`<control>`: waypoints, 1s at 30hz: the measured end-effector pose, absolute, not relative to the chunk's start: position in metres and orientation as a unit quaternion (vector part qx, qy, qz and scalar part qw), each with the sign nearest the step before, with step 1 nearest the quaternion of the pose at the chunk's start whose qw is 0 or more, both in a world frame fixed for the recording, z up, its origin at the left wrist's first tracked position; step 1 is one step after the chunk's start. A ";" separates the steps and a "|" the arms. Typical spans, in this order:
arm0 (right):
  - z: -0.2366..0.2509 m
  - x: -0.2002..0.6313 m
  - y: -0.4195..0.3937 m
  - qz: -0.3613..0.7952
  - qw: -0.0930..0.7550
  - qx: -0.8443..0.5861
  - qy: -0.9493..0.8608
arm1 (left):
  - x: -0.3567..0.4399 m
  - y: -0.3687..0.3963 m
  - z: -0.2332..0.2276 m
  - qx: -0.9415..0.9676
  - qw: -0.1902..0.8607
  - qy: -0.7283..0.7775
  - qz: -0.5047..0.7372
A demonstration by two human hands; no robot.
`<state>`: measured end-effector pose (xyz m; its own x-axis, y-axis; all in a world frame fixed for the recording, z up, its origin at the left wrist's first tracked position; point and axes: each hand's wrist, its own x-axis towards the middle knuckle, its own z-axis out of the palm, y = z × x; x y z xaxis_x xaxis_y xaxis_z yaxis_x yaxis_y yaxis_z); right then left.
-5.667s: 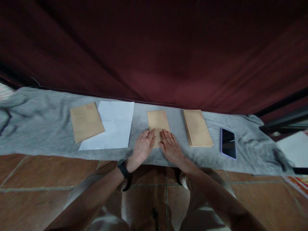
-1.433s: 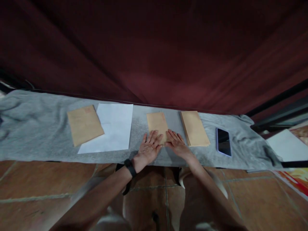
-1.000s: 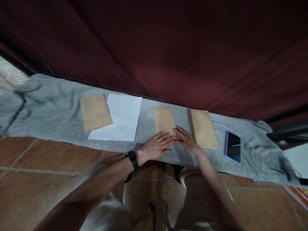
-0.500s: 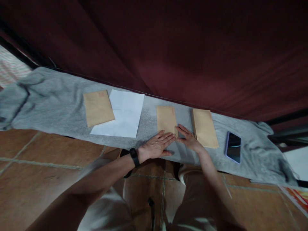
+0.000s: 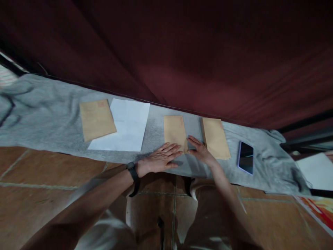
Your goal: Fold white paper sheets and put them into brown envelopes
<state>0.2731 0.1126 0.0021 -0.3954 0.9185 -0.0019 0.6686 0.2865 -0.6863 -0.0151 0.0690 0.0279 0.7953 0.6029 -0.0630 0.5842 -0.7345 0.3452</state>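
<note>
A brown paper envelope (image 5: 173,129) with a small red print lies on the grey cloth in front of me. Over its lower end my left hand (image 5: 160,159) rests flat with the fingers stretched out, a dark watch on the wrist. My right hand (image 5: 199,151) is beside the envelope's right edge, its fingers apart and nothing held in them. Just right of that hand is a stack of brown envelopes (image 5: 217,139). To the left, another brown envelope (image 5: 97,119) overlaps white paper sheets (image 5: 131,126).
A phone (image 5: 246,158) in a light purple case lies at the right on the grey cloth (image 5: 57,121). A dark red curtain (image 5: 182,69) hangs along the far edge. Below are my legs and a brown tiled floor (image 5: 33,205).
The view has shifted slightly, so everything sits further left. My left hand has slid a little left across the envelope's lower end, leaving a wider gap to my right hand.
</note>
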 end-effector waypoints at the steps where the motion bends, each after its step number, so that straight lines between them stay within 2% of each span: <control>1: 0.003 0.271 0.111 0.292 0.215 -0.519 -0.774 | -0.015 0.069 0.026 0.933 0.171 0.316 0.032; 4: 0.007 0.260 0.105 0.234 0.242 -0.561 -0.756 | -0.015 0.068 0.022 0.936 0.146 0.313 0.064; 7: 0.011 0.247 0.097 0.204 0.231 -0.607 -0.733 | -0.012 0.069 0.022 0.931 0.123 0.332 0.093; 14: 0.019 0.234 0.097 0.253 0.193 -0.676 -0.664 | -0.003 0.074 0.031 0.912 0.080 0.388 0.109; 18: 0.019 0.237 0.101 0.337 0.217 -0.692 -0.601 | -0.001 0.075 0.031 0.915 0.053 0.386 0.101; 24: 0.026 0.235 0.097 0.526 0.285 -0.646 -0.473 | 0.000 0.074 0.029 0.920 0.016 0.378 0.105; 30: 0.039 0.220 0.090 0.621 0.266 -0.597 -0.433 | -0.001 0.076 0.034 0.918 0.034 0.378 0.117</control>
<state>0.2205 0.0903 0.0388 -0.1459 0.8476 -0.5101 0.1861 -0.4829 -0.8557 -0.0013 0.0755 0.0341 0.6867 0.7022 0.1881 0.6863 -0.7115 0.1507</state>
